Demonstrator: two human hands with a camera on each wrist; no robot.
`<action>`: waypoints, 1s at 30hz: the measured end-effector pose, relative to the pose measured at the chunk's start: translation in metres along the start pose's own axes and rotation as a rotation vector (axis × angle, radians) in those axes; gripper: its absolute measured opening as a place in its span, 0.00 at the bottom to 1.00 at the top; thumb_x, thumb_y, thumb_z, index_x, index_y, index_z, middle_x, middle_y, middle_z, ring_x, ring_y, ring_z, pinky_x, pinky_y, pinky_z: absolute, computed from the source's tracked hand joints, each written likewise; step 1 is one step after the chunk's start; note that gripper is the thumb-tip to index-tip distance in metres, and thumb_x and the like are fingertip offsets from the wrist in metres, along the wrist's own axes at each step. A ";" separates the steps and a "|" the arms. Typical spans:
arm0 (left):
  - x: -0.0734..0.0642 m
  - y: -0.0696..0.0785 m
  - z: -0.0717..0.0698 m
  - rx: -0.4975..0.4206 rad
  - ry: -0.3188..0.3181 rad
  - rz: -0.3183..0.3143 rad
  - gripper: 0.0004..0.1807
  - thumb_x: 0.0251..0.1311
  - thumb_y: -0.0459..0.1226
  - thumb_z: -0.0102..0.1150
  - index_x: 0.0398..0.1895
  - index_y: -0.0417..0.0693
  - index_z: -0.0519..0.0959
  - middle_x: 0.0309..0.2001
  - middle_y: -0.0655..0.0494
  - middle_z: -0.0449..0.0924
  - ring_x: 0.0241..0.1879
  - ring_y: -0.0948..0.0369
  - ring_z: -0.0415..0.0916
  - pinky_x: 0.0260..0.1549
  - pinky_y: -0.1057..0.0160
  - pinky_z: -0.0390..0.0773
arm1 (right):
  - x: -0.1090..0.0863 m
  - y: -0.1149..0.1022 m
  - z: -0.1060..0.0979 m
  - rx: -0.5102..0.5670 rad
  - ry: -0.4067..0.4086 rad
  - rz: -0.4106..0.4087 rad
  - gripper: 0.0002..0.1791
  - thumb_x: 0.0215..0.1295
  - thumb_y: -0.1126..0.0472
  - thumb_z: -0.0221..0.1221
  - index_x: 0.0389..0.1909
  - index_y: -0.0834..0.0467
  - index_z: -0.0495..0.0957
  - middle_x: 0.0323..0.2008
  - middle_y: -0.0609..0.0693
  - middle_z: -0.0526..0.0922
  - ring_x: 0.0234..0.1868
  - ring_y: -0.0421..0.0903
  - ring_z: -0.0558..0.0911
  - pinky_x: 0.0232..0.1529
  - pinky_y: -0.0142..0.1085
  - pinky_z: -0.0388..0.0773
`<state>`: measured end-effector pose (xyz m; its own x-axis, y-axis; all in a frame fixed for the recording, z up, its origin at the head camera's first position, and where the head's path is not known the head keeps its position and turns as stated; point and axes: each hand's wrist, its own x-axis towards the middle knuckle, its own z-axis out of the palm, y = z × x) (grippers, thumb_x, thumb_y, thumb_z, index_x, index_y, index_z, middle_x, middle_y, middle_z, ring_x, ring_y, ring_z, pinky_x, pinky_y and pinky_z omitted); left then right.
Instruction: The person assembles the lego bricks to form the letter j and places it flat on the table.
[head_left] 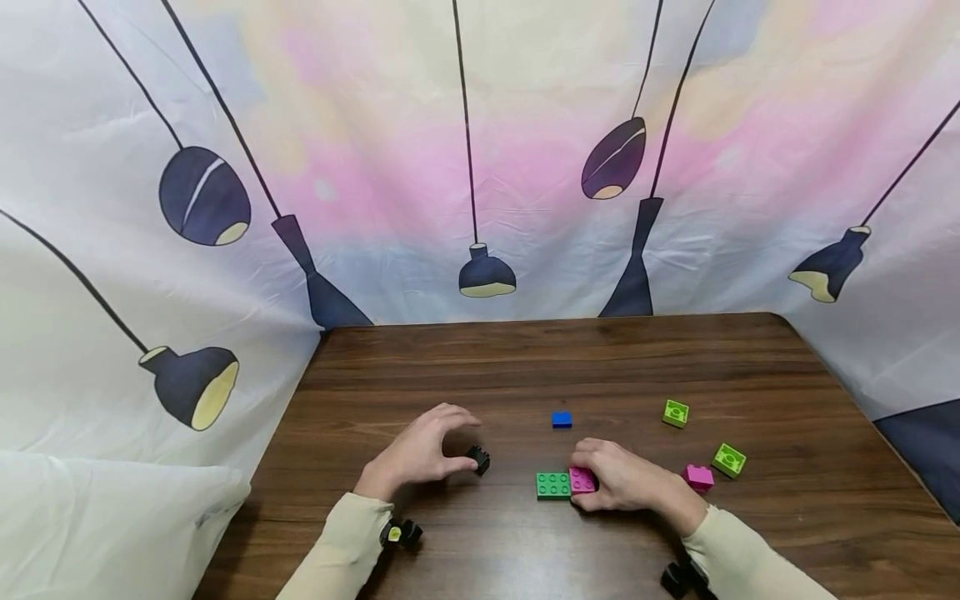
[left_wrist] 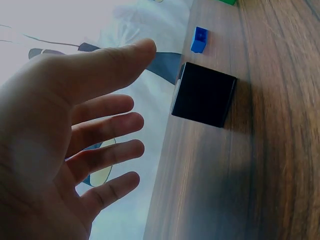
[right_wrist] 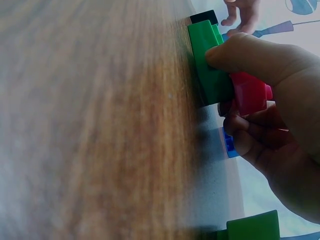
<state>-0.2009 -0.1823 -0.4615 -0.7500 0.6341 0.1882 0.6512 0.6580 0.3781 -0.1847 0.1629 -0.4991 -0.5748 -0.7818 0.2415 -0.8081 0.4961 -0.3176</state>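
Observation:
My right hand [head_left: 626,479] grips a pink brick [head_left: 581,480] at the right end of a longer green brick [head_left: 552,486]. In the right wrist view the pink brick [right_wrist: 248,93] stands higher off the table than the green brick [right_wrist: 210,67], and the thumb lies against the green one's side. My left hand [head_left: 420,450] has its fingers spread and relaxed beside a black brick [head_left: 478,460]. The left wrist view shows a gap between the thumb and the black brick [left_wrist: 204,95].
A small blue brick [head_left: 562,420] lies beyond the hands. To the right are two lime green bricks, a far one [head_left: 676,413] and a nearer one [head_left: 729,460], with another pink brick [head_left: 698,477] by the right wrist. Behind the wooden table [head_left: 525,358] hangs a printed cloth [head_left: 390,167].

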 end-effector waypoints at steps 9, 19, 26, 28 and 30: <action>-0.012 -0.004 0.002 0.009 -0.120 -0.061 0.32 0.53 0.50 0.71 0.62 0.54 0.75 0.60 0.59 0.73 0.62 0.56 0.69 0.60 0.49 0.70 | 0.000 -0.001 0.003 0.010 0.000 0.007 0.14 0.50 0.49 0.70 0.29 0.49 0.75 0.28 0.35 0.68 0.29 0.31 0.66 0.28 0.23 0.66; -0.018 -0.010 0.002 -0.012 -0.134 -0.090 0.30 0.54 0.47 0.70 0.61 0.54 0.76 0.60 0.60 0.73 0.61 0.57 0.69 0.59 0.50 0.71 | 0.004 -0.001 0.001 0.018 -0.003 -0.001 0.13 0.51 0.50 0.69 0.30 0.50 0.76 0.29 0.36 0.69 0.30 0.31 0.67 0.29 0.23 0.67; -0.016 -0.010 0.009 -0.035 -0.142 -0.062 0.28 0.56 0.46 0.69 0.61 0.55 0.76 0.61 0.60 0.72 0.62 0.57 0.70 0.59 0.50 0.72 | 0.000 0.001 0.001 0.014 0.009 -0.002 0.14 0.51 0.50 0.70 0.31 0.50 0.77 0.29 0.36 0.70 0.30 0.31 0.68 0.30 0.24 0.68; -0.015 -0.010 0.011 -0.045 -0.149 -0.055 0.27 0.57 0.46 0.68 0.61 0.55 0.76 0.61 0.60 0.73 0.61 0.57 0.70 0.58 0.50 0.72 | -0.001 0.002 0.001 0.014 0.014 -0.002 0.14 0.51 0.50 0.70 0.32 0.51 0.77 0.29 0.36 0.70 0.30 0.31 0.68 0.30 0.24 0.68; -0.015 -0.009 0.011 -0.058 -0.160 -0.058 0.26 0.57 0.45 0.68 0.61 0.55 0.76 0.60 0.61 0.73 0.61 0.57 0.70 0.58 0.51 0.72 | -0.002 0.001 0.001 0.015 0.015 -0.004 0.14 0.51 0.50 0.70 0.32 0.51 0.77 0.29 0.36 0.70 0.30 0.31 0.67 0.30 0.24 0.68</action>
<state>-0.1945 -0.1929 -0.4781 -0.7552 0.6552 0.0200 0.5962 0.6739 0.4365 -0.1847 0.1644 -0.5013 -0.5733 -0.7783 0.2561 -0.8086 0.4869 -0.3304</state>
